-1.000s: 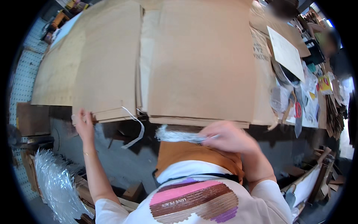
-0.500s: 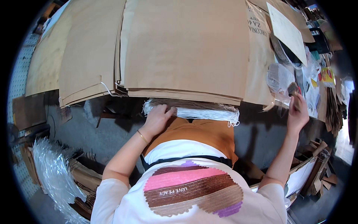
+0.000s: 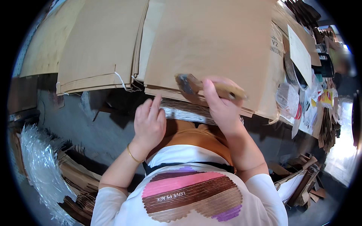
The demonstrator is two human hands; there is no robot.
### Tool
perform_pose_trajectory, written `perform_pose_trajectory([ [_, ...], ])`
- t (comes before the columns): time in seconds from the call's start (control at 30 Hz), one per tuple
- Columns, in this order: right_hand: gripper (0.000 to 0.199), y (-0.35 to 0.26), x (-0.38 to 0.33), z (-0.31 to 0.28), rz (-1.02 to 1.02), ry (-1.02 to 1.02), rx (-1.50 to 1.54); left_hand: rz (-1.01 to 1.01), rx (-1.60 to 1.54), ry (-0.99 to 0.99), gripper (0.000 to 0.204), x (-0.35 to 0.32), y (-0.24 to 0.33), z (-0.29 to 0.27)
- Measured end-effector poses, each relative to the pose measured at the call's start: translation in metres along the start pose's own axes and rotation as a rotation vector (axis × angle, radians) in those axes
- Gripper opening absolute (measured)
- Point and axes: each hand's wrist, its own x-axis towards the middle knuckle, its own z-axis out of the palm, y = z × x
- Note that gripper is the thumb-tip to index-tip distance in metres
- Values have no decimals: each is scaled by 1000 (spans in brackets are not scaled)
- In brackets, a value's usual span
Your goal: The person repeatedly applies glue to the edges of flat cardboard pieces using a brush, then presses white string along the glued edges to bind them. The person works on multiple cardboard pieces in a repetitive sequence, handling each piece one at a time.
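My right hand [image 3: 226,107] is closed round the wooden handle of a flat paintbrush [image 3: 192,86], held above the near edge of a stack of brown kraft paper sheets [image 3: 211,45]. Dark bristles point left. My left hand [image 3: 150,119] hovers below the stack's near left corner, its fingers partly stretched and nothing visible in them. Across my lap, under the table edge, lies a bundle of white and brown strings [image 3: 184,114], partly hidden behind my hands.
A second paper stack [image 3: 98,41] with white cords at its edge lies left. Plastic bags [image 3: 287,100] and a white board [image 3: 299,54] sit right. Clear plastic strips [image 3: 41,169] stand on the lower left, paper scraps [image 3: 301,180] in a box lower right.
My right hand has swung left from beside the plastic bags to the middle, bringing the paintbrush. My left hand has lifted off the string bundle. The view has shifted slightly.
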Motion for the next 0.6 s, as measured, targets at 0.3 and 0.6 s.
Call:
perform_pose_trajectory([
  [0.3, 16, 11, 5, -29, 151, 76, -532, 60, 86, -294, 27, 37, -18, 13],
  [0.6, 21, 30, -2, -101, -182, 220, -1057, 33, 24, -261, 5, 42, -11, 14],
])
